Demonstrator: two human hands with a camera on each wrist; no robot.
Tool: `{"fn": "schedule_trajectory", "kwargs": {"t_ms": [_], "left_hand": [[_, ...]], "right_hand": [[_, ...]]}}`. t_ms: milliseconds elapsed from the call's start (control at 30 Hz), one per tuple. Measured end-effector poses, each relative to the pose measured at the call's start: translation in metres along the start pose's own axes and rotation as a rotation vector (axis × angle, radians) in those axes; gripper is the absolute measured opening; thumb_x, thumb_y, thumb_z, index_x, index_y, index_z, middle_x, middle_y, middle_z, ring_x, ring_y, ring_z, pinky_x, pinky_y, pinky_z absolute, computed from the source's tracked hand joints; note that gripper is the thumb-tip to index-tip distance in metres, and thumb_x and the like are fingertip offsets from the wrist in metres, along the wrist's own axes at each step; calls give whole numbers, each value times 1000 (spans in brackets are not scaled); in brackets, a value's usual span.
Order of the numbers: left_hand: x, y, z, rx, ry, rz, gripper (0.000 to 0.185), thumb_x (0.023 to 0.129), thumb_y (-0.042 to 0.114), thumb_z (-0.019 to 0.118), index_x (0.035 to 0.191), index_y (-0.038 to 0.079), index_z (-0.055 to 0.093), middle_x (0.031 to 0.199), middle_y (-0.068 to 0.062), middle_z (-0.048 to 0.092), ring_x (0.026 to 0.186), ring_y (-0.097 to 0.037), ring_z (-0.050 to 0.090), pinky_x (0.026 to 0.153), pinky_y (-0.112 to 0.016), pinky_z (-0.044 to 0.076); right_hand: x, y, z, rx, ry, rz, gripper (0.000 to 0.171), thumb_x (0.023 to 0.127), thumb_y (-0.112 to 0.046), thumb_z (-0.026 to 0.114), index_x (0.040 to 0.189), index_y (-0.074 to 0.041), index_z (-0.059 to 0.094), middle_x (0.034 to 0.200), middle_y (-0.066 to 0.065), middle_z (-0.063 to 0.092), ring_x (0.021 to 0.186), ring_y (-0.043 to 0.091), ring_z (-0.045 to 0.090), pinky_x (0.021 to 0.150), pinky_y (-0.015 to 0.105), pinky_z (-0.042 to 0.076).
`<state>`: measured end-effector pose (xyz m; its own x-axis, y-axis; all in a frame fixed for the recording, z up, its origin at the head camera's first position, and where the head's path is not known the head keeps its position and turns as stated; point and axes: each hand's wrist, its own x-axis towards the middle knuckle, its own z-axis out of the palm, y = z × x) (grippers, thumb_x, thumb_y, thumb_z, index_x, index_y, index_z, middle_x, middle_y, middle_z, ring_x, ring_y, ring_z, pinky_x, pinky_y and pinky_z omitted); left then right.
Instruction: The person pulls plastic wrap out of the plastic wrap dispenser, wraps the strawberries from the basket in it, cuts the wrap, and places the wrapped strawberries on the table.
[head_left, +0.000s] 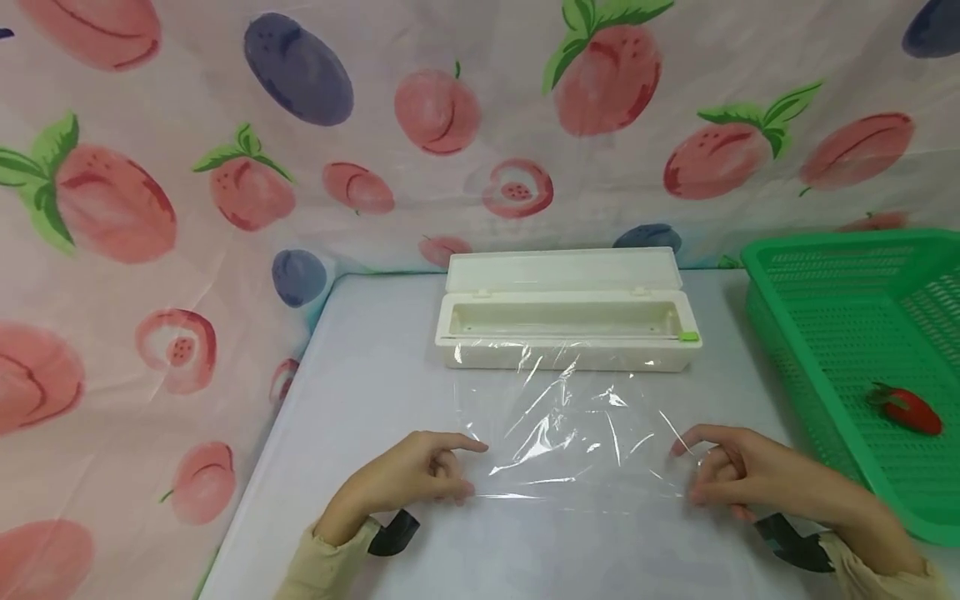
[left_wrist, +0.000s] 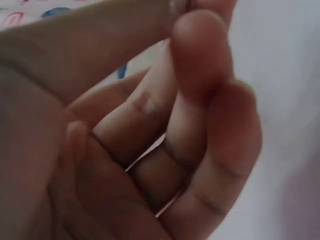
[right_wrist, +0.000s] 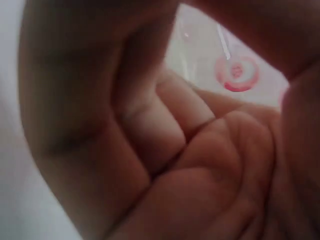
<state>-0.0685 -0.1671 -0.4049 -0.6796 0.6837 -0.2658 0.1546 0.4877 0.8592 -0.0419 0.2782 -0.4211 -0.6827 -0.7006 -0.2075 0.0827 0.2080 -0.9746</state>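
Note:
A sheet of clear plastic wrap [head_left: 558,442] stretches from the front of a white wrap dispenser box [head_left: 570,357] toward the person. At the sheet's near left corner, the left hand [head_left: 412,471] pinches the film between thumb and curled fingers, its index finger extended along the side edge. The right hand [head_left: 750,471] pinches the near right corner in the same way, index finger pointing inward. Both wrist views are filled by curled fingers [left_wrist: 235,130] and the palm [right_wrist: 200,195]; the film itself barely shows there. The box's lid [head_left: 562,271] stands raised at the back.
To the right stands a green plastic basket [head_left: 813,383] with a red strawberry-like item [head_left: 907,410] inside. A small green slider [head_left: 687,337] sits at the box's right end. Fruit-printed cloth [head_left: 360,233] hangs behind and left of the white table [head_left: 360,375].

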Motion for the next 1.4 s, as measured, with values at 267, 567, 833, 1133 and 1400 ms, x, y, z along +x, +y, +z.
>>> {"fn": "schedule_trajectory", "kwargs": {"t_ms": [267,567,833,1133,1400], "left_hand": [[3,-11,8,63,7,-36,55,84,12,79,135,7,57,71,9,65,59,0,53,61,-17,46],[5,-19,15,143,63,-77,60,82,10,80,136,13,56,68,11,61,57,2,50,62,-17,46],[6,-18,20,239,94,-93,58,82,12,79,135,15,56,63,12,57,54,1,47,57,-18,43],[7,-19,21,369,132,-106,57,79,20,82,132,20,59,59,16,53,52,1,47,57,-19,42],[9,-21,20,503,199,-83,61,75,32,86,130,22,62,65,15,51,55,0,43,56,-20,39]], "right_hand": [[12,17,9,-143,48,-59,29,91,-3,69,114,5,55,74,7,69,55,0,52,47,25,49],[16,25,18,-250,106,-63,25,88,-6,73,104,4,58,67,1,67,57,-5,49,49,22,46],[19,25,24,-422,204,-70,25,81,-15,81,94,-9,61,62,-12,64,58,-7,48,54,19,41],[23,15,30,-670,276,101,44,69,-38,88,83,-19,52,60,-16,46,55,-3,41,51,19,36],[23,11,35,-838,377,208,65,58,-49,91,87,-18,42,65,-10,38,55,0,31,49,19,26]]}}
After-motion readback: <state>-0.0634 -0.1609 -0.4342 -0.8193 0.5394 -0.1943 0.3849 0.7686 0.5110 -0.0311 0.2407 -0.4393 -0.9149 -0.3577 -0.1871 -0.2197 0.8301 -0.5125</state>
